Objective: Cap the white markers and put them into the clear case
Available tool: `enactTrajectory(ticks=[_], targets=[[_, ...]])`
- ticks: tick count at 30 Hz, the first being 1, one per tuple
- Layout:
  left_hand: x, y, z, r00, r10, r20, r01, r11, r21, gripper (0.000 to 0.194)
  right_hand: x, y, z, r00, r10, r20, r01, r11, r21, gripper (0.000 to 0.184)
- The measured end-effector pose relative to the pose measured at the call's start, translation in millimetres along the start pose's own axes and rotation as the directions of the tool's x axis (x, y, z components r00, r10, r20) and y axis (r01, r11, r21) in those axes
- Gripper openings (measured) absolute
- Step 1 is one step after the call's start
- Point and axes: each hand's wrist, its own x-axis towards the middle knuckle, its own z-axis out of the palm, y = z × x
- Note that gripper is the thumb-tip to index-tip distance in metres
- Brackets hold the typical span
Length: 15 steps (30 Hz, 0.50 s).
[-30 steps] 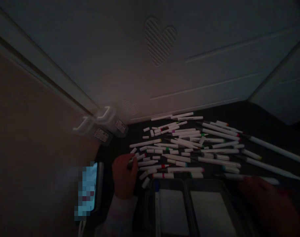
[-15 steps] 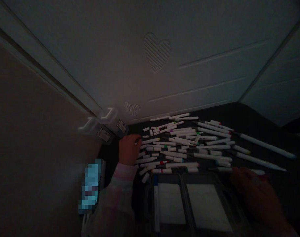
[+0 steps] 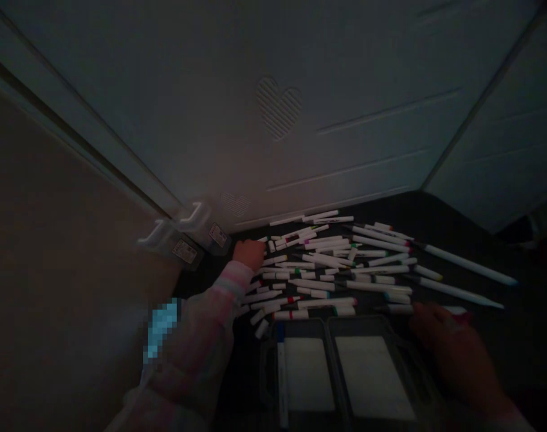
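My left hand (image 3: 249, 255), in a pink and white sleeve, reaches to the left edge of a spread of white markers (image 3: 318, 243). Its fingers are curled down near some small loose caps, and whatever they hold is hidden. Lower right, my right hand (image 3: 453, 348) is closed around a white marker (image 3: 401, 309); the grey end points left, and a white and pink end shows behind the fingers. Between my forearms lies an open clear case (image 3: 325, 366) with white sheets in its two halves. A blue-capped marker (image 3: 281, 375) stands lengthwise in its left half.
Two clear plastic containers (image 3: 212, 231) with labels stand against the wall at left. A lit phone (image 3: 160, 327), blurred, is partly behind my left sleeve. A pale panel (image 3: 277, 108) with raised hearts rises behind the dark table. The scene is dim.
My left hand has moved slightly up and right, its forearm now covering more of the phone. The view has shifted a little. My right hand stays at its marker.
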Motion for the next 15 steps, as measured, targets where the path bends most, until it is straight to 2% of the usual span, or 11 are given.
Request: enactTrajectory(ticks=[3,6,8,11,13,15], targets=[[4,-5,1.4,0.999,0.036,-0.01,-0.036,0.998,-0.044,0.024,0,1,1,0.999,0.023,0.048,-0.024,1.0,0.02,0.045],[-2,-5,-5.5,0.993,0.081,-0.086,-0.092,0.987,-0.132,0.016,1,3,2,0.998,-0.012,0.054,0.01,0.999,0.035,0.046],[-17,0,-16.2,0.98,0.106,-0.168,-0.14,0.968,-0.206,0.017,1,4,3,0.999,-0.012,0.044,0.009,0.998,0.06,0.046],[-57,15,-40.5,0.943,0.112,-0.312,-0.221,0.914,-0.34,0.025,0,3,3,0.999,0.013,0.036,-0.016,0.996,0.088,0.046],[-89,26,-58.8,0.867,0.131,-0.481,-0.427,0.693,-0.581,0.016,0,2,3,0.999,0.03,0.039,-0.033,0.995,0.093,0.047],[-114,36,-74.2,0.84,0.133,-0.527,-0.527,0.436,-0.73,0.012,0,2,3,0.998,0.046,0.039,-0.05,0.995,0.088,0.047]])
